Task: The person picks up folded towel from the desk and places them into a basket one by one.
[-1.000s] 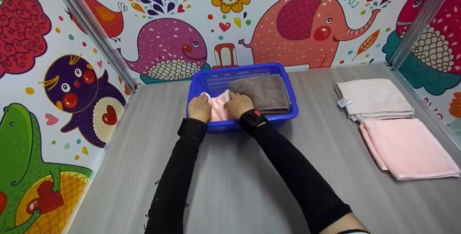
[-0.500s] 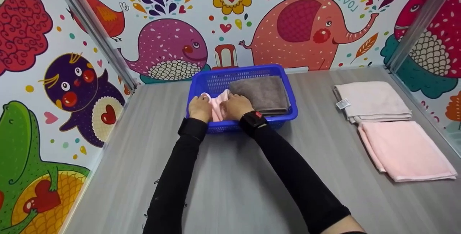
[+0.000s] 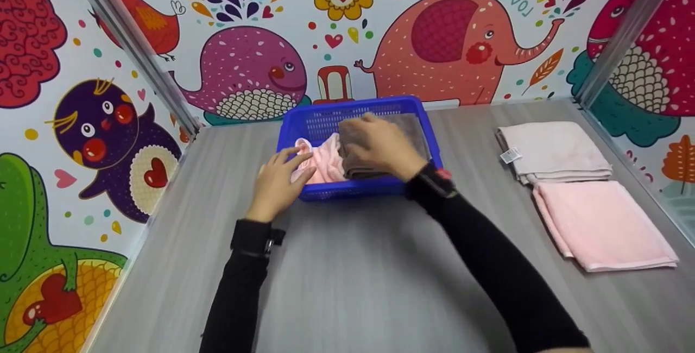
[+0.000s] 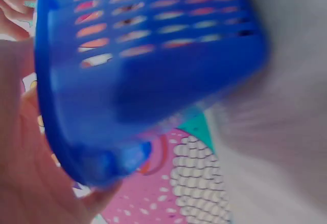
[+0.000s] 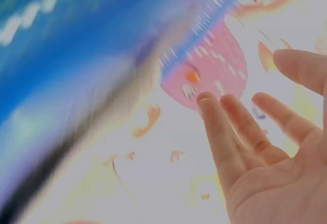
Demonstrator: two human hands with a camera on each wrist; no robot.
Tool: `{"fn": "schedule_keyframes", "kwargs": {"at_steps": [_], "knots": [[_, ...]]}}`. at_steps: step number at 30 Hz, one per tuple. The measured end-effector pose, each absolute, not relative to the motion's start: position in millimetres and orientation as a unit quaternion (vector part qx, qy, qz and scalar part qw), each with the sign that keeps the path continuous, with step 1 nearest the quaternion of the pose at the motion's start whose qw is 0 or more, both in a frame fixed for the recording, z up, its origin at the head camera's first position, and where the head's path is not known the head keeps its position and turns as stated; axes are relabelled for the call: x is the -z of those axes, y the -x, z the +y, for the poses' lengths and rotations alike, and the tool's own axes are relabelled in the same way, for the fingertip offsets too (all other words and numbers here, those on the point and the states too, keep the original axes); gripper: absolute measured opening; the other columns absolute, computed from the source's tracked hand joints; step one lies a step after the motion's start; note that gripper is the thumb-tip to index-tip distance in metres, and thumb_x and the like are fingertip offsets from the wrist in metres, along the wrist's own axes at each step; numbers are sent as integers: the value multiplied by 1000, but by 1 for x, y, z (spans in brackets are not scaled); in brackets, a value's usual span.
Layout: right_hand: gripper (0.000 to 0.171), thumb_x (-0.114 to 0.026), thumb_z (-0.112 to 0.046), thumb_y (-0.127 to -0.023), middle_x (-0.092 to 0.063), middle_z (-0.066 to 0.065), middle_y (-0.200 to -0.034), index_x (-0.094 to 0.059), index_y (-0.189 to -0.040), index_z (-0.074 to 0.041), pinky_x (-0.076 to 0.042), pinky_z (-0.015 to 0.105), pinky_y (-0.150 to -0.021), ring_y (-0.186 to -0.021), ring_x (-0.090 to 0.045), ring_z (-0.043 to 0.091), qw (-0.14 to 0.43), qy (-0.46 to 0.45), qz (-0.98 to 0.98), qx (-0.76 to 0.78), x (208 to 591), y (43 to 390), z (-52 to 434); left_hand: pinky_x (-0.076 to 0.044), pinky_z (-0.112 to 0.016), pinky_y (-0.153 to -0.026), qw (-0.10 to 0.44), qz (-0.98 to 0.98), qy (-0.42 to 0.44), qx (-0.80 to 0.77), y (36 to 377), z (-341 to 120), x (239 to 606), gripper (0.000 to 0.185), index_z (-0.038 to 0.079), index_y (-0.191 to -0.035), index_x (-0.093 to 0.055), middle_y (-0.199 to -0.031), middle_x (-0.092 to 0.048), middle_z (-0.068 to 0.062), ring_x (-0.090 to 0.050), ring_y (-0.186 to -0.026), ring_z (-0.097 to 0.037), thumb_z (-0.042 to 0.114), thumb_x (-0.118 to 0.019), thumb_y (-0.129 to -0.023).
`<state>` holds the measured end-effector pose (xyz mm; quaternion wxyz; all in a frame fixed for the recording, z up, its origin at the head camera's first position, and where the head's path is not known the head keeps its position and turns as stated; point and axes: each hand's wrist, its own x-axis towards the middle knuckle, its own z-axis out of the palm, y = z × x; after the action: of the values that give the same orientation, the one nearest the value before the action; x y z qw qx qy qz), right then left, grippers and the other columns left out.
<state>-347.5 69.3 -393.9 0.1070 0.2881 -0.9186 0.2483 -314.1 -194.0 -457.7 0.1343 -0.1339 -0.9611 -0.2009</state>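
A blue plastic basket [image 3: 326, 187] stands near the back wall. Inside it, a crumpled pink towel [image 3: 327, 160] lies on the left and a folded grey-brown towel [image 3: 415, 130] on the right. My left hand [image 3: 276, 184] is at the basket's front left rim, fingers loosely spread and overlapping the pink towel's edge; the left wrist view shows them beside the basket wall [image 4: 153, 86]. My right hand [image 3: 383, 146], blurred, is over the grey-brown towel and hides part of it. In the right wrist view its fingers [image 5: 250, 132] are spread with nothing between them.
On the right of the grey table [image 3: 336, 277] lie a folded off-white towel [image 3: 556, 149] with a label and a folded pink towel [image 3: 605, 225], one in front of the other. Walls with cartoon animals [image 3: 255, 70] bound the back and sides.
Both hands have let go of the pink towel in the basket. The left has drawn back to the left rim; the right has moved right, over the grey-brown towel.
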Motion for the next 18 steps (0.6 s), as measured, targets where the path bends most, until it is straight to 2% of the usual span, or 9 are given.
{"fn": "schedule_keyframes", "kwargs": {"at_steps": [5,8,10,13,18], "knots": [[49,-70,-20,-97,-73,20,-120,-61,-143,-8,-58,52,-88,-103,-72,35,163,-226,-916,-288,393,340,168,-31,-64,-120,127,-961,121,215,302,-199,472,44,18,-142,-65,-158,-49,-11,-31,-155,-36,40,-51,-107],[52,-69,-26,-99,-71,22,-123,-57,-147,-10,-55,59,-90,-106,-71,39,144,-161,-932,-290,405,330,243,-30,-63,-121,122,-960,119,222,301,-200,475,41,16,-143,-64,-160,-48,-11,-28,-157,-36,34,-50,-108],[57,-68,-34,-100,-68,25,-127,-53,-150,-11,-52,64,-92,-111,-68,43,113,-117,-946,-280,414,318,296,-29,-63,-122,117,-961,115,223,301,-199,476,41,15,-143,-63,-159,-48,-12,-27,-157,-36,30,-50,-107],[73,-66,-45,-100,-59,33,-135,-42,-156,-5,-46,71,-95,-120,-58,52,29,-58,-963,-261,428,296,374,-28,-62,-123,105,-963,106,225,302,-198,476,42,16,-145,-62,-159,-48,-12,-26,-158,-35,26,-51,-105],[102,-74,-53,-91,-33,48,-145,-25,-157,9,-35,82,-100,-127,-36,65,-115,28,-969,-217,458,266,465,-26,-61,-124,110,-961,103,232,301,-198,476,42,15,-145,-62,-158,-50,-13,-27,-157,-35,23,-52,-104]]}}
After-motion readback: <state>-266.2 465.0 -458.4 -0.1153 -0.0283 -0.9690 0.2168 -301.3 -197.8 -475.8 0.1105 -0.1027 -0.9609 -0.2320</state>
